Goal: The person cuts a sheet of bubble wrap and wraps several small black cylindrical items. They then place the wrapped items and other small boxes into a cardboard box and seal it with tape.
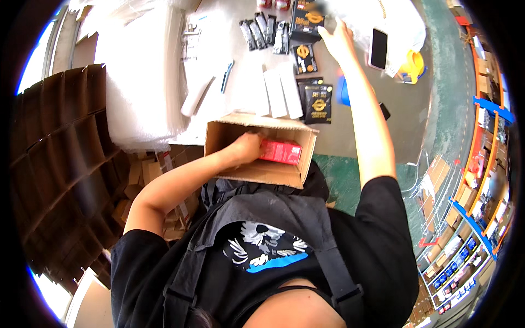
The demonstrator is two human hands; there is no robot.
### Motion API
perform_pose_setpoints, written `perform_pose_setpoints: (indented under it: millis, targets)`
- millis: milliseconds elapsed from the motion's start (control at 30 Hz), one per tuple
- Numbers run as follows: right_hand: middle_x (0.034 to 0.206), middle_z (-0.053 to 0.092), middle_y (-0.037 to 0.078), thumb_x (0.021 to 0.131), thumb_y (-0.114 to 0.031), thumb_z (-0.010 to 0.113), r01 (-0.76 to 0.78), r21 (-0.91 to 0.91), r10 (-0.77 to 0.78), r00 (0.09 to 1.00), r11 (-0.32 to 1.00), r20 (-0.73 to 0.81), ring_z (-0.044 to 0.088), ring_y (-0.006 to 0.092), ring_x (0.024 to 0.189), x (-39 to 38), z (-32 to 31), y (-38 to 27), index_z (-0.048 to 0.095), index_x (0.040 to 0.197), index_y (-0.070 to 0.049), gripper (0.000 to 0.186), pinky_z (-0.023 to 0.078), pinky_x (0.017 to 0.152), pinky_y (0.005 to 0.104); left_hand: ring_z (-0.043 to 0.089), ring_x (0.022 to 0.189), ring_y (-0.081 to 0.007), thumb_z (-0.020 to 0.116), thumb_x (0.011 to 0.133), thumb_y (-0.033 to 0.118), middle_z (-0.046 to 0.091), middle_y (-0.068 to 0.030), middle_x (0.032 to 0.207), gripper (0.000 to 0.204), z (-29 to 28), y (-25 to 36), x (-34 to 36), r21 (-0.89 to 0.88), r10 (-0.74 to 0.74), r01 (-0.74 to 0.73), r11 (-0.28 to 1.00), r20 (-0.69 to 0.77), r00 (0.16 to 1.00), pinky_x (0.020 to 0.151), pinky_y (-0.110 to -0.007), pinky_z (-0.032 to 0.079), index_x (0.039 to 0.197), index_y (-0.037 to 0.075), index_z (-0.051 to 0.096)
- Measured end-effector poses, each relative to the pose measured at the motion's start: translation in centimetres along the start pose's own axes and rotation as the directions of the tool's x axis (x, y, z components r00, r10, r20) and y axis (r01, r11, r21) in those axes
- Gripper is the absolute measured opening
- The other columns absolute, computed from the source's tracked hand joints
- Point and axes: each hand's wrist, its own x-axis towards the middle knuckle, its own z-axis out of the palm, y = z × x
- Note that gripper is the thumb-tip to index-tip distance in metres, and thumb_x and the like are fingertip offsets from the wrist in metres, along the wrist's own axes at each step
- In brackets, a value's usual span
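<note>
My left hand (247, 147) is inside an open cardboard box (290, 176) at the table's near edge, its fingers closed on a red carton (281, 151). My right hand (338, 39) reaches to the back, fingers apart beside a black box with gold print (302, 22); whether it touches that box is unclear. Nearer lie flat black packets (318, 104), white strips (290, 90) and several slim black sachets (281, 38).
The grey table (404, 126) also holds bubble wrap (142, 71), a pen (227, 75), a phone (378, 48), a yellow tape dispenser (410, 68) and a blue object (343, 90). Cardboard (63, 164) stands at the left; shelving (489, 109) is at the right.
</note>
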Motion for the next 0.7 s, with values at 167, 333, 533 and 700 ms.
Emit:
perform_pose_setpoints:
  millis: [167,333,533,700]
  targets:
    - [0.11,0.061,0.02,0.089,-0.025,0.068,0.055,0.481,-0.092,0.994,0.875,0.053,0.058,0.0312,0.109,-5.4,-5.5,-12.0,0.056,0.124,-0.003,0.043,0.049,0.091,0.0406,0.059,0.113,-0.0373,0.062,0.084,0.02,0.059,-0.026,0.124,0.048,-0.1,0.0,-1.3,-0.281,-0.2,0.182,0.942,-0.038,0.979,0.097,-0.042,0.047,0.129,0.003,0.057]
    - [0.1,0.063,0.01,0.084,-0.017,0.071,-0.109,0.557,-0.335,0.699,0.823,0.632,0.064,0.0241,0.091,-17.3,-14.5,-18.7,0.06,0.112,-0.004,0.032,0.052,0.078,0.0383,0.062,0.109,-0.0269,0.047,0.085,-0.001,0.065,-0.0202,0.118,0.047,1.5,-1.1,-0.6,-0.812,-0.401,0.314,0.491,0.109,0.909,0.094,-0.034,0.046,0.13,-0.002,0.056]
    - [0.101,0.061,0.018,0.079,-0.013,0.068,0.457,0.012,-0.254,0.473,0.889,0.843,0.065,0.0364,0.087,-26.4,-8.8,-17.4,0.039,0.143,-0.009,0.071,0.055,0.076,0.0489,0.057,0.115,-0.0251,0.038,0.082,-0.013,0.057,-0.0229,0.127,0.056,-0.9,-0.2,-1.1,-0.853,-0.347,0.273,0.445,0.117,0.93,0.094,-0.032,0.047,0.137,-0.005,0.047]
    - [0.101,0.059,0.018,0.077,-0.013,0.07,0.345,0.173,-0.328,0.463,0.923,0.823,0.064,0.0361,0.09,-24.3,-12.4,-18.6,0.043,0.137,-0.008,0.066,0.056,0.078,0.0468,0.056,0.118,-0.0233,0.044,0.086,-0.006,0.056,-0.0206,0.127,0.051,-1.4,0.4,-4.8,-0.839,-0.273,0.037,0.544,-0.135,0.952,0.097,-0.032,0.047,0.137,-0.006,0.044]
